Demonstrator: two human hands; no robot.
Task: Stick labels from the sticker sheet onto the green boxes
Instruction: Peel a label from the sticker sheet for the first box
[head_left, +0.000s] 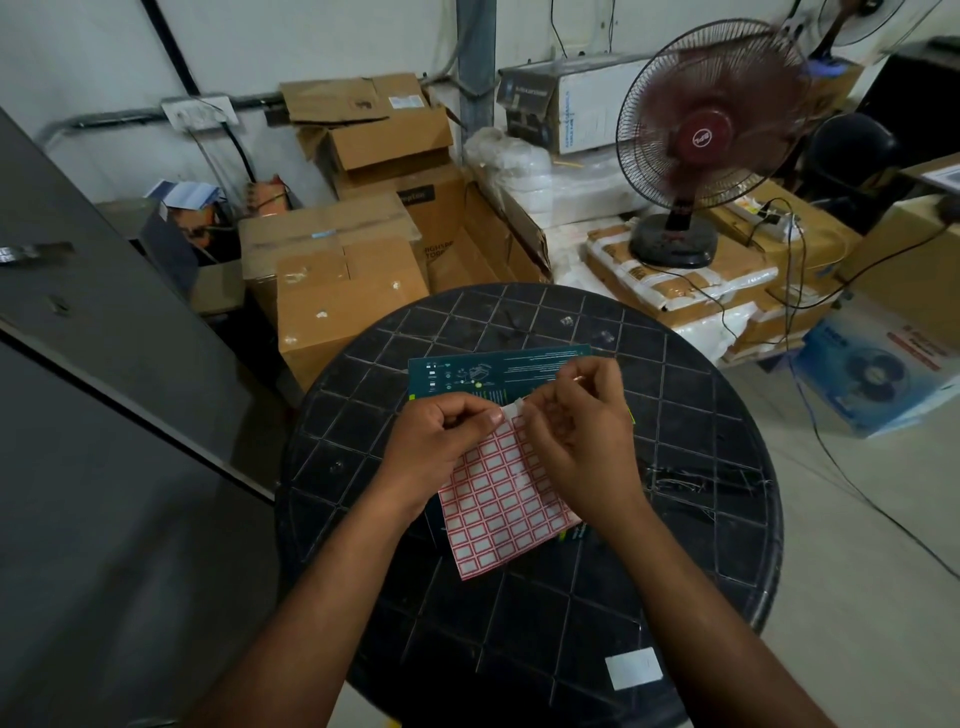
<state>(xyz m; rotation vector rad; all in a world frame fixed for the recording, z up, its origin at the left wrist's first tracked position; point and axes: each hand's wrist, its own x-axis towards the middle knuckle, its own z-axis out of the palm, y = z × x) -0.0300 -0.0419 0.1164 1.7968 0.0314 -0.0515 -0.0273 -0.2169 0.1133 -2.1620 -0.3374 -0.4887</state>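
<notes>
On the round black table (717, 545) lies a green box (467, 371), flat and stiff. Over it the sticker sheet (498, 514) is thin and bends easily. The left hand (441, 441) pinches its top edge; the right hand (576, 436) pinches a small label (513, 409), best lifted by its corner.

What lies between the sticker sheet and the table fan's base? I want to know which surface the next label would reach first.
The head view shows the green box there, flat on the black table beyond the sticker sheet.
</notes>
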